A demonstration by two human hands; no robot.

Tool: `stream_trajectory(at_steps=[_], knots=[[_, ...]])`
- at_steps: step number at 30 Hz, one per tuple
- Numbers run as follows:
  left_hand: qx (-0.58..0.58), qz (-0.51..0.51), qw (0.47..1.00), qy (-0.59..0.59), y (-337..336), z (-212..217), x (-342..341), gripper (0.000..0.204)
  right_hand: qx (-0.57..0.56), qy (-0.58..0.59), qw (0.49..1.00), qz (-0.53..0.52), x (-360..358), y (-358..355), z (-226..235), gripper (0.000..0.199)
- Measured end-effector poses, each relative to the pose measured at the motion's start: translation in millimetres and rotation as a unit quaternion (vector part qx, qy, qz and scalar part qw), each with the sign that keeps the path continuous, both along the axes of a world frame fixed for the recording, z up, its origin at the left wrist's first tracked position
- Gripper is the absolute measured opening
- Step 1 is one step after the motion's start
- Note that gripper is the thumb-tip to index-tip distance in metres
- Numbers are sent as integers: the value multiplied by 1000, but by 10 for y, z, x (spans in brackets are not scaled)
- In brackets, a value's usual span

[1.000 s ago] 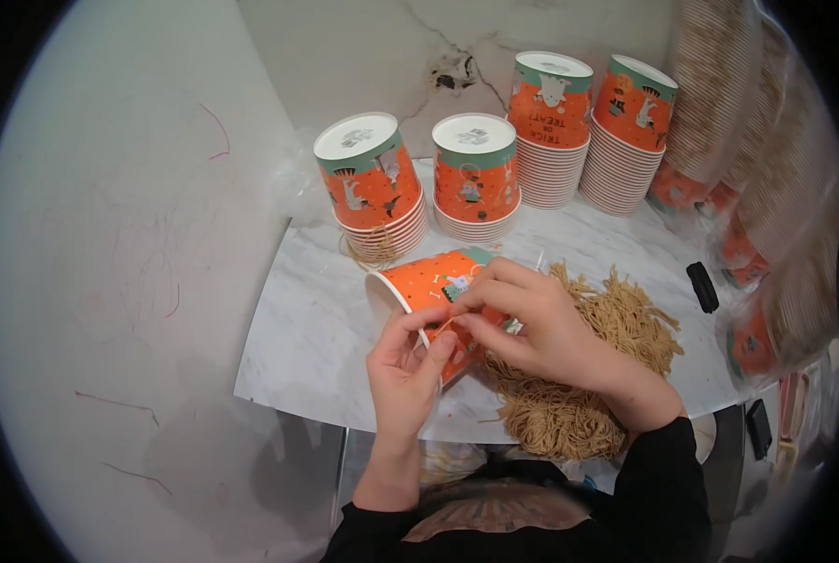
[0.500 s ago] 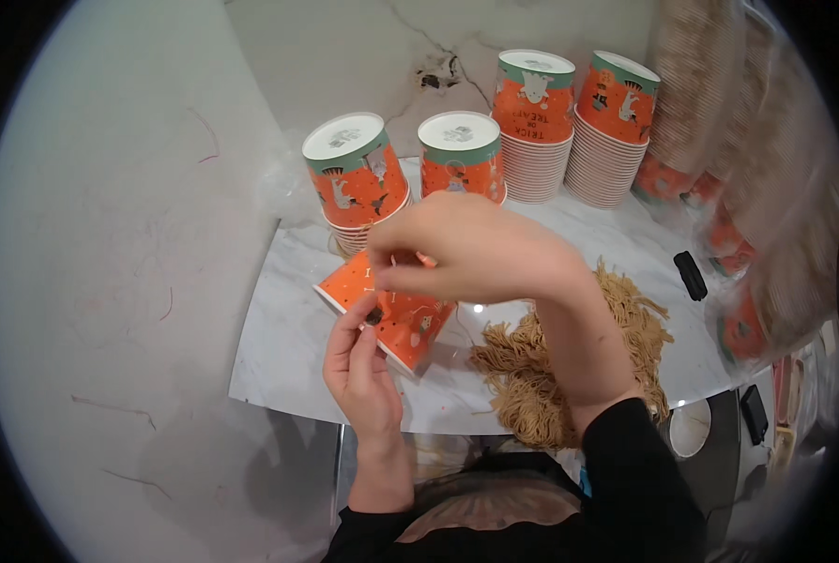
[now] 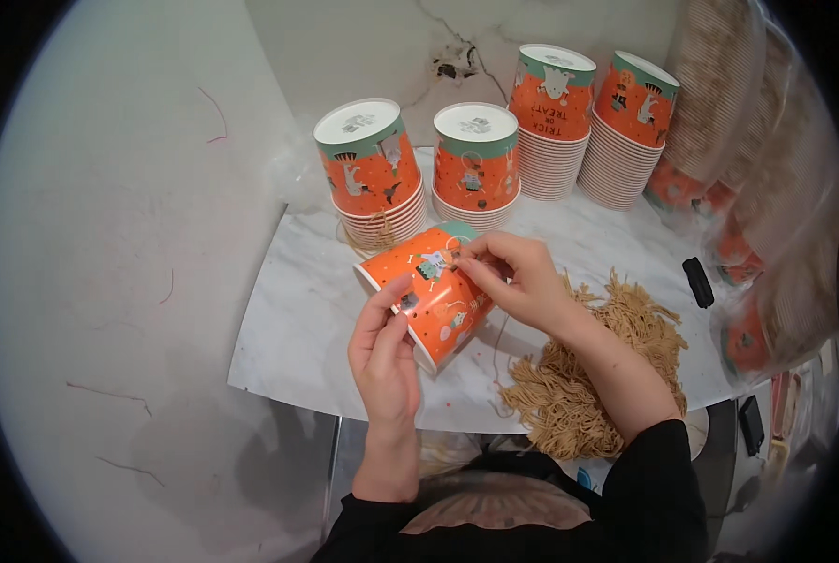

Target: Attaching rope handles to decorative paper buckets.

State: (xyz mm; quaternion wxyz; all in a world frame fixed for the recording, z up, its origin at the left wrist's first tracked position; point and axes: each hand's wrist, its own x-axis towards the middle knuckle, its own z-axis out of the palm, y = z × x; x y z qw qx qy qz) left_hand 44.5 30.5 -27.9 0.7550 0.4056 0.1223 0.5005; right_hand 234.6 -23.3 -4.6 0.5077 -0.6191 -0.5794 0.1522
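Note:
An orange paper bucket [image 3: 435, 319] with a green base band and printed figures lies tilted on its side between my hands. My left hand [image 3: 382, 347] is closed on its white rim end, fingertips by a small dark patch on the side. My right hand [image 3: 518, 277] pinches at the bucket's upper side, near the green band. A thin cord [image 3: 496, 361] hangs down from below that hand; its upper end is hidden by the fingers. Close to my right forearm lies a heap of tan cords [image 3: 570, 394].
Upside-down bucket stacks stand behind: one at left [image 3: 368, 183] with tan cord at its rims, one beside it [image 3: 476, 169], two taller ones [image 3: 553, 113] [image 3: 626, 131]. Bagged buckets [image 3: 753, 216] line the right side. A black object [image 3: 697, 282] lies on the marbled board [image 3: 288, 319].
My right hand has moved from above the rim side, down and right, onto the bucket's side near the green band. The bucket shows more fully; the whole view has shifted slightly.

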Motion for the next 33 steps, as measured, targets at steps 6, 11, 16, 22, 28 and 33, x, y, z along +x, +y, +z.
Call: stream_trajectory(at_steps=[6, 11, 16, 22, 28, 33], knots=[[-4, 13, 1000, 13, 26, -7, 13, 42, 117, -36, 991, 55, -163, 8, 225, 11], [8, 37, 999, -13, 25, 71, 82, 52, 84, -239, 965, 62, -211, 176, 672, 10], [-9, 72, 997, 19, 28, -30, 58, 46, 87, -195, 971, 106, -285, 45, 590, 10], [-39, 55, 996, 62, 20, -129, 29, 39, 96, -262, 954, 112, -235, -22, 275, 14], [-45, 65, 996, 36, -11, -206, 23, 35, 143, -332, 930, 69, -268, 2, 227, 18], [-64, 49, 997, 0, -12, -277, -5, 30, 155, -341, 925, 71, -305, 18, 234, 22]])
